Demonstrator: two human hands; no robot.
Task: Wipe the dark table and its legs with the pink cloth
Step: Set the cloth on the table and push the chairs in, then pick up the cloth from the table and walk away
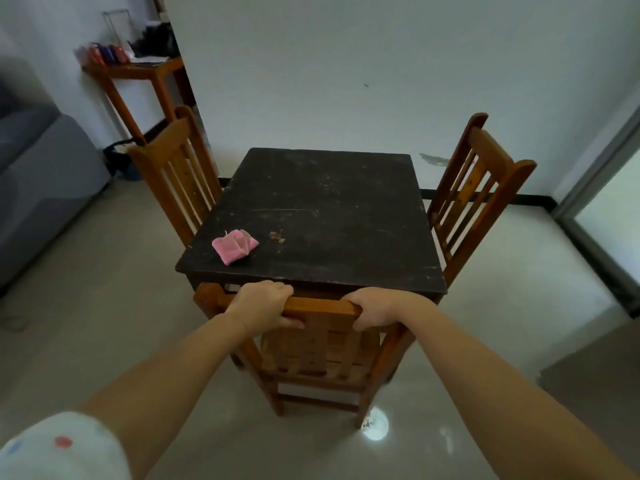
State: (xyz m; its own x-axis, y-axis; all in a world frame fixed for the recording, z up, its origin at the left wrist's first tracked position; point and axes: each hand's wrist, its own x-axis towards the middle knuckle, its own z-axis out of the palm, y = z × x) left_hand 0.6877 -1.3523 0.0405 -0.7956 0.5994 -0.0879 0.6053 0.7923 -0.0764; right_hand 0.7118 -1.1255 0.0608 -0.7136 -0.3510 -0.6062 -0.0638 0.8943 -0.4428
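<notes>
Gripping the top rail of the near chair (pixel 322 308), both hands hold it from above. The left hand (pixel 265 303) has its fingers curled over the rail, and the thumb lies under it on the near side. The right hand (pixel 372 308) is wrapped around the right end of the same rail, with the fingers bent down behind the wood. This chair stands at the near edge of the table (pixel 339 216), with its back just below the table top.

On the table, near its front left corner, lies the cloth (pixel 234 245). It is pink, folded, and no hand touches it. The table top is dark, with pale scratches and a small brownish spot (pixel 277 236) just to the right of the cloth.

Two more chairs stand at the sides: a left chair (pixel 176 171) and a right chair (pixel 474 192), both close to the table edges. A grey sofa (pixel 38 188) is at the far left, and a shelf (pixel 138 69) with small things stands by the wall.
</notes>
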